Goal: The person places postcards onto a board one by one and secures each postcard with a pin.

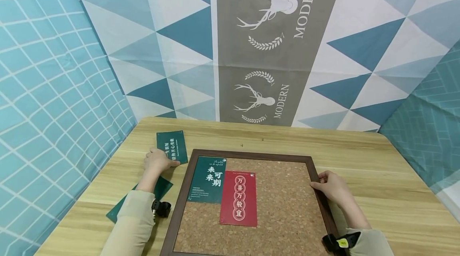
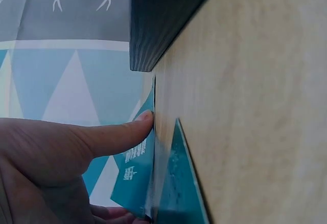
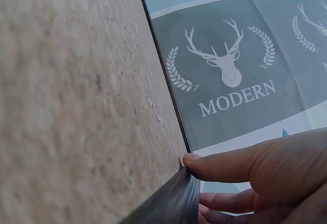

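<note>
My left hand (image 1: 157, 161) pinches a green card (image 1: 176, 142) with white lettering, left of the corkboard; the card bows slightly between thumb and fingers in the left wrist view. Below that hand lies another green card (image 2: 179, 183), partly hidden by the forearm in the head view. The brown-framed corkboard (image 1: 287, 200) lies on the table. On it a green card (image 1: 205, 184) sits at the upper left, beside a red card (image 1: 238, 200) that slightly overlaps it. My right hand (image 1: 332, 186) grips the frame's right side, thumb on top and fingers along the outer edge.
The wooden table (image 1: 381, 176) carries the board and cards. A wall covering (image 1: 264, 56) with deer heads and triangles rises behind it. Tiled-pattern sheets hang at the left (image 1: 54, 88) and right sides. Both wrists wear small black cameras.
</note>
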{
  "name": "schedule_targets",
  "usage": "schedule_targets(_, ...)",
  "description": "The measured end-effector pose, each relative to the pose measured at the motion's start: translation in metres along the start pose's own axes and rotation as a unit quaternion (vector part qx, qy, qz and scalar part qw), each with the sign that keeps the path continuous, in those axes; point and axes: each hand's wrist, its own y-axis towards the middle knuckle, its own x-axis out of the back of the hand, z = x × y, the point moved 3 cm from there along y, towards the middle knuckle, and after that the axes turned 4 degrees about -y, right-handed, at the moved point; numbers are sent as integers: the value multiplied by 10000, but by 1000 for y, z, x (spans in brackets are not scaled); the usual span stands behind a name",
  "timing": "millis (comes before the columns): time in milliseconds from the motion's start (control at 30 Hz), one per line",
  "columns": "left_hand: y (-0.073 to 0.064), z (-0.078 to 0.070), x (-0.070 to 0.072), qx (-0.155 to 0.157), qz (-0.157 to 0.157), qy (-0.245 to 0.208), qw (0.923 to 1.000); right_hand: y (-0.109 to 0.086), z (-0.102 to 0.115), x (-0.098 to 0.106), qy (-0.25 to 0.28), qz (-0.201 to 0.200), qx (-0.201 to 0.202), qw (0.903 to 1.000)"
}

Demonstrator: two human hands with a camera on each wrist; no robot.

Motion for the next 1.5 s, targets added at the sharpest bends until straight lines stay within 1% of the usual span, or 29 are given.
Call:
schedule_targets(67, 1, 2, -1, 63, -37, -297, 9995, 0, 0, 0, 8, 4, 1, 10000)
schedule_targets(133, 1, 3, -2, 41, -67, -633, 9980, -1, 0, 0, 17, 29, -4, 10000)
schedule_targets(200, 1, 4, -2, -18, -86, -897, 9959, -1, 0, 0, 32, 57, -10, 10000)
schedule_targets(300, 0, 4, -3, -162, -91, -1156, 9931, -2, 1, 1, 31, 95, -17, 9999)
schedule_targets(500, -2, 2, 0, -346, -162, -1370, 9898, -2, 3, 1, 24, 94, -21, 10000)
schedule_targets(667, -5, -3, 5, -460, -221, -1440, 9883, -2, 3, 1, -7, 71, -16, 10000)
schedule_targets(867, -7, -9, 13, -594, -444, -1465, 9864, -2, 2, 0, -18, 59, -12, 10000)
schedule_targets(967, -8, -11, 16, -712, -608, -1496, 9843, -2, 1, 0, -48, 44, -13, 10000)
schedule_targets(1100, -9, -14, 20, -901, -954, -1594, 9785, -1, 1, 1, -76, 38, -5, 10000)
schedule_targets(1267, -13, -19, 27, -1149, -1375, -1682, 9693, -1, 1, 1, -54, 22, -4, 10000)
schedule_targets(1500, -22, -27, 35, -1478, -1934, -1763, 9538, -2, 2, 1, -14, 31, -3, 10000)
